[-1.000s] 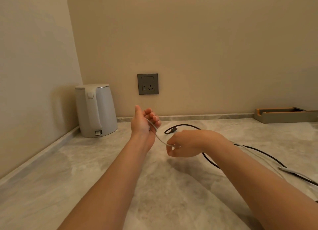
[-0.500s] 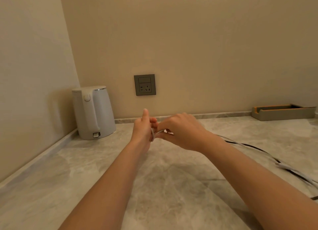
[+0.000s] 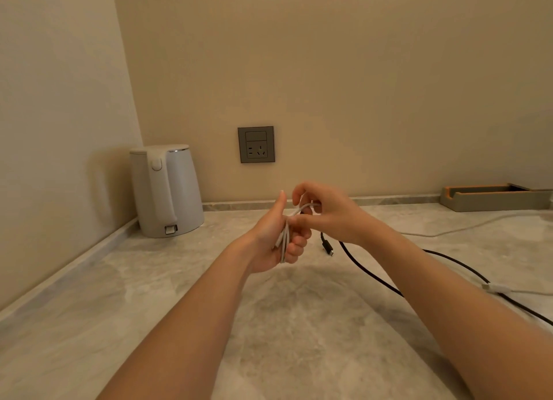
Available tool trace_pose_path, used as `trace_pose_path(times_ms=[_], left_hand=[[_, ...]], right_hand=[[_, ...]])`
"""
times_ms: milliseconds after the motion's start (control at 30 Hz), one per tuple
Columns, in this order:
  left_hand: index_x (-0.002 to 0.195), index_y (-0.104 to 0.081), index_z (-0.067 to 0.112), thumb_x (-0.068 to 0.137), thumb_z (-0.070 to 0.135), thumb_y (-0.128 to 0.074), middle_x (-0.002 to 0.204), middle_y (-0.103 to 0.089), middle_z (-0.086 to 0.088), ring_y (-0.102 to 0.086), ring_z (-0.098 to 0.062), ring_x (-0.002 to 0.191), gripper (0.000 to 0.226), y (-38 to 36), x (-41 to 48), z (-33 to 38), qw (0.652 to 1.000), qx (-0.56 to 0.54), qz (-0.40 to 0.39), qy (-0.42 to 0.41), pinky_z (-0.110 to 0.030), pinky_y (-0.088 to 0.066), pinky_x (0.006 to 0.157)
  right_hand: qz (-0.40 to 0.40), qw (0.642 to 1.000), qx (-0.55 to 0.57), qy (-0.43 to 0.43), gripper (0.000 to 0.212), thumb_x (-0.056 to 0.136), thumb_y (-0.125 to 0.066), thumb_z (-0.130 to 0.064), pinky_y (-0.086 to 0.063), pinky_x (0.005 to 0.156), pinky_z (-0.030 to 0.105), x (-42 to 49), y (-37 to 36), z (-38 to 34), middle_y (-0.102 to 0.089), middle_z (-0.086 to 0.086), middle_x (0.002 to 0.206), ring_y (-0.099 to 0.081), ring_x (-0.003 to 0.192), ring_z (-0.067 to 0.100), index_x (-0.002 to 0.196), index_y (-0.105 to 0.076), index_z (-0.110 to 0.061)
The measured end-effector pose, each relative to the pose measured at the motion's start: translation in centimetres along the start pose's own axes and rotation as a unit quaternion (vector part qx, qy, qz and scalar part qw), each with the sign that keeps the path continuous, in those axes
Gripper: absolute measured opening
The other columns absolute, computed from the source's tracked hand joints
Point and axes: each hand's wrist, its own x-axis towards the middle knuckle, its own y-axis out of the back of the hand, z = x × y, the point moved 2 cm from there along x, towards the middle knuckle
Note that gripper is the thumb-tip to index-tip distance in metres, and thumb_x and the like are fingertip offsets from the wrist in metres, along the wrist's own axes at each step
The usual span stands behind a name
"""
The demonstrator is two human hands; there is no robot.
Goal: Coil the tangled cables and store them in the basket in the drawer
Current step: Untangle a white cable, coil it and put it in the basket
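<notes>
My left hand (image 3: 276, 238) is held above the marble counter with its fingers curled round several loops of a white cable (image 3: 283, 240). My right hand (image 3: 324, 211) is just right of it and pinches the same white cable at the top of the loops. The white cable's loose length (image 3: 449, 231) trails off to the right across the counter. A black cable (image 3: 374, 275) lies on the counter under my right forearm, its plug end (image 3: 326, 245) near my hands. No drawer or basket is in view.
A white electric kettle (image 3: 167, 190) stands in the back left corner. A grey wall socket (image 3: 256, 144) is on the back wall. A low grey and orange tray (image 3: 493, 196) sits at the back right. A white connector (image 3: 498, 287) lies at the right.
My hands have come together and risen a little. The white cable now forms several loops in my left hand, and my right hand has brought another length up over them.
</notes>
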Motion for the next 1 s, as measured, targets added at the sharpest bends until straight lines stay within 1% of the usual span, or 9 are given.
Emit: trace_pose_path(times_ms=[67,167,300,367,500,667,767,867,1000], left_hand=[[0.060,-0.043,0.009,0.085,0.077,-0.006,0.043,-0.031,0.004,-0.024,-0.004,0.029,0.081,0.0,-0.1,0.0,0.999,-0.015,-0.041,0.015,-0.013,-0.019,0.031],[0.057,-0.046,0.010,0.082,0.080,-0.010,0.039,-0.028,0.007,-0.020,-0.001,0.026,0.082,0.4,-0.1,0.2,0.995,-0.043,-0.089,0.020,-0.012,-0.016,0.029],[0.051,-0.048,0.013,0.083,0.072,-0.028,0.034,-0.026,0.010,-0.021,0.000,0.023,0.070,0.5,-0.4,0.6,0.991,-0.040,-0.128,-0.003,-0.012,-0.015,0.028],[0.048,-0.046,0.015,0.084,0.060,-0.038,0.033,-0.024,0.010,-0.019,-0.001,0.023,0.058,0.4,-0.6,0.7,0.993,-0.023,-0.119,-0.018,-0.013,-0.012,0.029],[0.047,-0.046,0.016,0.098,0.046,-0.030,0.032,-0.024,0.011,-0.019,-0.001,0.021,0.062,0.9,-0.4,0.7,0.993,-0.041,-0.103,-0.037,-0.013,-0.013,0.028],[0.047,-0.048,0.013,0.090,0.042,-0.034,0.030,-0.027,0.010,-0.023,-0.001,0.020,0.054,1.3,-0.6,1.3,0.984,-0.116,-0.115,-0.070,-0.011,-0.015,0.027],[0.046,-0.048,0.013,0.098,0.039,-0.025,0.030,-0.027,0.009,-0.023,0.000,0.019,0.062,1.5,-0.5,1.4,0.980,-0.146,-0.105,-0.083,-0.011,-0.016,0.027],[0.046,-0.048,0.011,0.102,0.039,-0.021,0.030,-0.027,0.008,-0.023,-0.001,0.019,0.068,1.9,-0.3,1.5,0.969,-0.209,-0.083,-0.106,-0.012,-0.017,0.025],[0.055,-0.044,0.011,0.102,0.043,-0.023,0.032,-0.028,0.007,-0.024,-0.002,0.021,0.061,3.5,-0.5,2.1,0.931,-0.334,0.002,-0.147,-0.014,-0.018,0.024]], right_hand=[[-0.022,0.996,0.080,-0.009,0.017,0.085,-0.067,-0.010,-0.039,0.059,0.018,0.2,0.0,0.3,-0.056,-0.001,0.072,-0.047,0.059,0.002,0.095,-0.054,-0.010],[-0.024,0.990,0.136,-0.010,0.016,0.086,-0.066,-0.011,-0.046,0.065,0.030,0.5,-0.4,0.9,-0.061,0.011,0.077,-0.057,0.069,0.020,0.095,-0.053,-0.011],[0.036,0.983,0.176,-0.037,0.010,0.089,-0.064,-0.012,-0.041,0.067,0.035,1.0,-1.0,2.1,-0.054,0.012,0.075,-0.050,0.071,0.021,0.089,-0.056,-0.007],[0.054,0.982,0.172,-0.049,0.016,0.091,-0.061,-0.016,-0.038,0.067,0.035,1.1,-1.3,2.5,-0.052,0.011,0.075,-0.046,0.071,0.020,0.089,-0.058,0.000],[0.077,0.989,0.108,-0.061,0.032,0.093,-0.057,-0.031,-0.030,0.055,0.021,0.9,-2.1,2.5,-0.042,-0.010,0.056,-0.035,0.053,0.002,0.066,-0.055,-0.014],[0.099,0.986,-0.045,-0.127,0.069,0.079,-0.033,-0.074,-0.026,0.055,0.032,0.6,-2.8,3.4,-0.031,-0.007,0.053,-0.030,0.053,0.012,0.063,-0.042,-0.007],[0.082,0.978,-0.084,-0.174,0.060,0.087,-0.031,-0.069,-0.025,0.055,0.032,0.5,-3.0,3.2,-0.028,-0.005,0.051,-0.030,0.053,0.015,0.058,-0.030,-0.016],[0.007,0.974,-0.112,-0.197,0.058,0.094,-0.023,-0.062,-0.032,0.060,0.034,0.5,-4.2,2.2,-0.043,-0.002,0.058,-0.044,0.061,0.020,0.057,-0.034,-0.019],[-0.122,0.944,-0.274,-0.135,0.043,0.100,-0.022,-0.049,-0.035,0.072,0.036,0.2,-6.5,0.4,-0.062,0.012,0.104,-0.057,0.097,0.032,0.094,-0.049,-0.016]])
